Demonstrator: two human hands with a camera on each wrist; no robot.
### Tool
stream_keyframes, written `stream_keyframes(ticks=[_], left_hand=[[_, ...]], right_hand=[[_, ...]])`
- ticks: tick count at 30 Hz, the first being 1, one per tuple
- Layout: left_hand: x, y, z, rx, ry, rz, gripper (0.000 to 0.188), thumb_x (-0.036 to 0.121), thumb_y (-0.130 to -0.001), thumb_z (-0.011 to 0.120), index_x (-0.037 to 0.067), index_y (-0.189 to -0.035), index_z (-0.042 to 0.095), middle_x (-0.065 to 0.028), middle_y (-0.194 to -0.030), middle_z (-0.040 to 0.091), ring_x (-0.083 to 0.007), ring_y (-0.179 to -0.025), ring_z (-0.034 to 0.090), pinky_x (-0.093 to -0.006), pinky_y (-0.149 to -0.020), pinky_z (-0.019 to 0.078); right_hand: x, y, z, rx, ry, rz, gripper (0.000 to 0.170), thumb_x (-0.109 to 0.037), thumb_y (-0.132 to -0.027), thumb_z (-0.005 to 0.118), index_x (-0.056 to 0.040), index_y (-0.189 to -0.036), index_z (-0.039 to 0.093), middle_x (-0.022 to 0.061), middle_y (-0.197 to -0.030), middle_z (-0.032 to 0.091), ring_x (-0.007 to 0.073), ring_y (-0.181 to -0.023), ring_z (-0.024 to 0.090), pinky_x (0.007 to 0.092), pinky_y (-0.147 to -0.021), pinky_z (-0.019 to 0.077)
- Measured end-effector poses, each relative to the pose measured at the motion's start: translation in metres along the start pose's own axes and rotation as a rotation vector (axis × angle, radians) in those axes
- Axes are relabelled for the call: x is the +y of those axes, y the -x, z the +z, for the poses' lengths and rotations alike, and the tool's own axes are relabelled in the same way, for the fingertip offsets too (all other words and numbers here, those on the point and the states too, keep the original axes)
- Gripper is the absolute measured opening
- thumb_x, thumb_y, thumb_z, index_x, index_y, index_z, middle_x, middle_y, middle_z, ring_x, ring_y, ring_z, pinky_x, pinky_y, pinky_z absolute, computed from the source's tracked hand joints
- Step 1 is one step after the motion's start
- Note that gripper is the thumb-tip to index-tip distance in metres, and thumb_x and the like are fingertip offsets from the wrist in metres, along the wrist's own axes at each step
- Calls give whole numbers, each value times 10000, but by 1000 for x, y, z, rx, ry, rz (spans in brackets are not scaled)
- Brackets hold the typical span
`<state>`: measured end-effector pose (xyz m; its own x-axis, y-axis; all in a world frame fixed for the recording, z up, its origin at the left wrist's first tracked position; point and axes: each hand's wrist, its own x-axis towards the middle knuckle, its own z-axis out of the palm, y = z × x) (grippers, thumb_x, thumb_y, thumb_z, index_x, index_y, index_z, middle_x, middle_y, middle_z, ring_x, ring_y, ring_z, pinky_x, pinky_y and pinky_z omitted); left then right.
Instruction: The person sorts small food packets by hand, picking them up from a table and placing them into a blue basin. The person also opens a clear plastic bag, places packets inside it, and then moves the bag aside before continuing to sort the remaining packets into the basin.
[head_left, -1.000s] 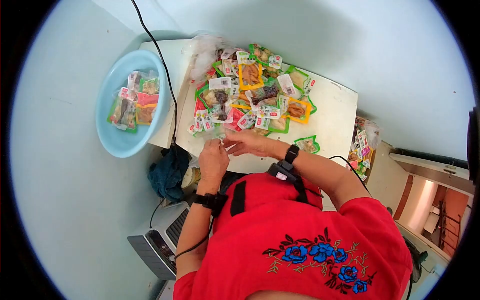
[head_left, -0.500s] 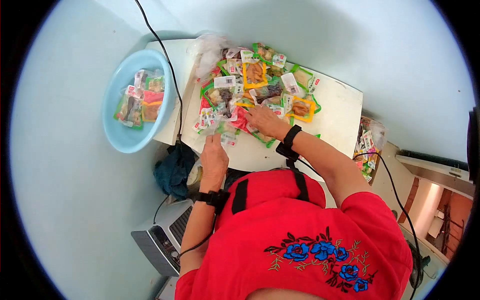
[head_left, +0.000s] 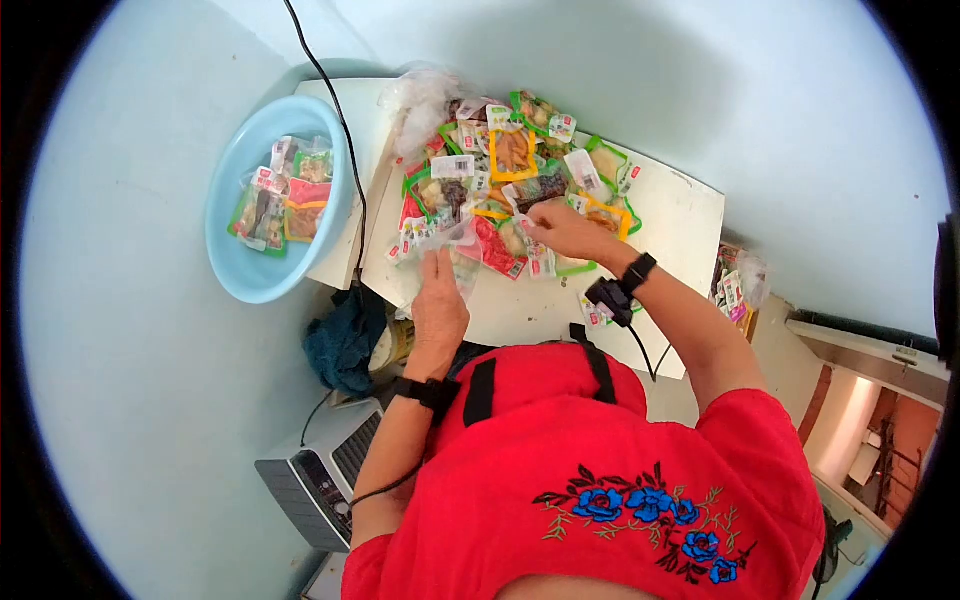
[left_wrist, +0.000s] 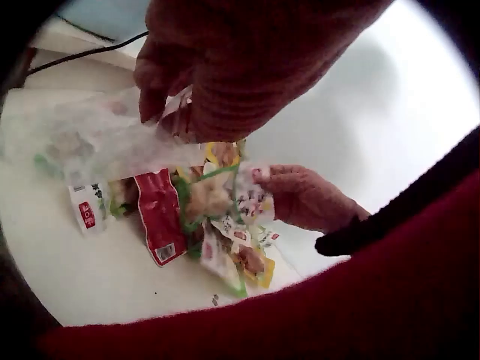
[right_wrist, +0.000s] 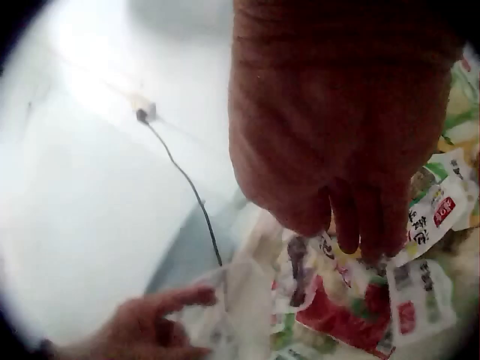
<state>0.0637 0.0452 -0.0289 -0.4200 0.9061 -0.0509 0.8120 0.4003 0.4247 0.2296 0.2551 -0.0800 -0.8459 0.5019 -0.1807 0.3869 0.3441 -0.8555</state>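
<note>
My left hand [head_left: 440,305] pinches the edge of a clear plastic bag [head_left: 452,243] over the table's near left part. In the left wrist view that bag [left_wrist: 112,142] spreads out below the left hand [left_wrist: 232,67]. To the right of it, my right hand [head_left: 572,232] pinches the white end of a green-edged food packet [left_wrist: 210,196] at the near side of the packet pile. A red packet [head_left: 492,246] lies between the two hands, also seen as a red packet [left_wrist: 160,217] in the left wrist view.
A light blue basin [head_left: 228,235] with several packets stands at the left. Mixed packets [head_left: 512,155] cover the middle of the white table [head_left: 675,215]. A black cable [head_left: 350,160] hangs between basin and pile. Crumpled clear plastic [head_left: 420,105] lies at the back left.
My right hand went from beside the left hand out to the pile, then moved slightly right and now pinches a packet. The left hand has kept the bag, which is now more spread out.
</note>
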Motion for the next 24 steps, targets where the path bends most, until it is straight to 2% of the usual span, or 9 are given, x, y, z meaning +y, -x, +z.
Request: stream_keyframes(ticks=[1,2,5,6,9,13,14,19,24], left_hand=[[1,-1,2,2,1,6,610,-83,-773,523,-6,-1360,377,-236,-1371,407,-452,-1027,573,-485,-787,518],[0,-1,6,9,1,29,617,-82,-770,533,-7,-1361,373,-235,-1380,400,-451,-1019,578,-483,-785,520],[1,-2,13,15,12,71,638,-79,-761,559,-10,-1365,366,-235,-1400,388,-445,-987,594,-475,-770,527],[6,-3,12,6,23,65,642,-79,-759,565,-9,-1365,367,-238,-1400,390,-441,-971,602,-469,-760,530],[12,-6,15,-25,26,57,666,-77,-752,578,-6,-1377,356,-247,-1415,384,-428,-911,625,-452,-720,540],[14,-7,18,14,-30,108,721,-78,-738,590,0,-1404,326,-257,-1454,353,-410,-851,643,-438,-673,547],[15,-6,17,-4,-38,113,730,-80,-734,590,1,-1408,322,-257,-1462,343,-409,-852,644,-439,-672,547],[24,-6,2,-158,-18,51,761,-79,-751,566,25,-1449,280,-256,-1502,296,-463,-968,610,-482,-714,528],[26,-4,-2,-76,79,149,761,-92,-747,549,28,-1452,288,-242,-1522,270,-447,-977,613,-476,-718,533]], right_hand=[[-4,7,-6,34,-109,26,290,-256,-882,619,7,-784,548,121,-788,629,219,-668,634,397,-568,471],[-9,16,-10,-14,-431,230,187,-208,-937,576,-24,-920,556,67,-904,631,144,-790,648,312,-659,527],[-24,37,-12,44,-886,282,130,-168,-958,557,-50,-1012,561,37,-1002,627,138,-898,649,290,-803,546],[-26,40,-14,4,-903,276,148,-137,-963,554,-50,-1082,570,11,-1035,633,121,-946,640,307,-870,540],[-43,54,-10,-18,-1092,239,188,-139,-956,570,-47,-1120,579,15,-1062,642,115,-944,640,305,-862,542],[-56,55,-2,-121,-838,258,213,-136,-955,570,-61,-1154,591,13,-1053,657,107,-948,646,295,-839,549],[-44,51,16,-89,-1040,224,209,-130,-958,564,-60,-1153,587,8,-1047,658,91,-932,645,285,-822,552],[-50,41,27,-85,-1066,247,197,-118,-968,546,-47,-1150,571,11,-1061,644,92,-940,634,279,-828,540],[-55,35,38,-64,-1135,209,224,-118,-978,534,-67,-1196,550,-9,-1091,620,64,-908,607,249,-751,517]])
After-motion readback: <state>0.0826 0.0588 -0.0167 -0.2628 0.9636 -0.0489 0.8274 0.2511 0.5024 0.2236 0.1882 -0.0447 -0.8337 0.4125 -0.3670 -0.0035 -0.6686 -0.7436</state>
